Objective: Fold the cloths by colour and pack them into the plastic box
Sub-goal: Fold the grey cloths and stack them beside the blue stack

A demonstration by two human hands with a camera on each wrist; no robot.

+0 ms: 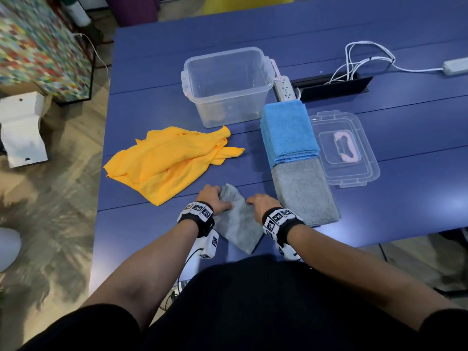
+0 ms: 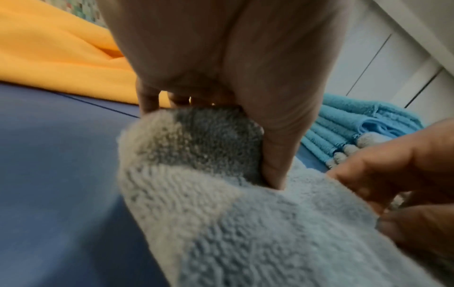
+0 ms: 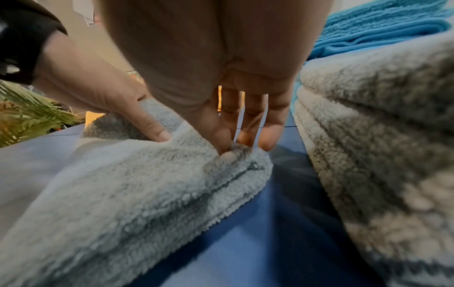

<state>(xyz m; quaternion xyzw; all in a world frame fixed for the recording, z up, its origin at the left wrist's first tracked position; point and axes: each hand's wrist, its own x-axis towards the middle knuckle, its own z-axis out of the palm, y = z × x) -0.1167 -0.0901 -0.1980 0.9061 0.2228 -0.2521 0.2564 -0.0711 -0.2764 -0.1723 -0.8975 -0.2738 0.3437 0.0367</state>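
A small grey cloth (image 1: 238, 219), folded into a narrow strip, lies on the blue table (image 1: 152, 231) in front of me. My left hand (image 1: 222, 198) pinches its far left corner; in the left wrist view the thumb (image 2: 275, 165) presses into the fold. My right hand (image 1: 253, 201) pinches the far right corner (image 3: 236, 149) between thumb and fingers. To the right lie a folded grey stack (image 1: 306, 196) and, beyond it, a folded blue stack (image 1: 288, 133). Loose yellow cloths (image 1: 167, 160) are spread at the left. The clear plastic box (image 1: 225, 84) stands open at the back.
The box's clear lid (image 1: 344, 148) lies right of the blue stack. A white power strip (image 1: 285, 88), a black cable slot (image 1: 334, 87) and white cables (image 1: 364, 59) sit behind. The table's left edge (image 1: 101, 173) runs beside the yellow cloths.
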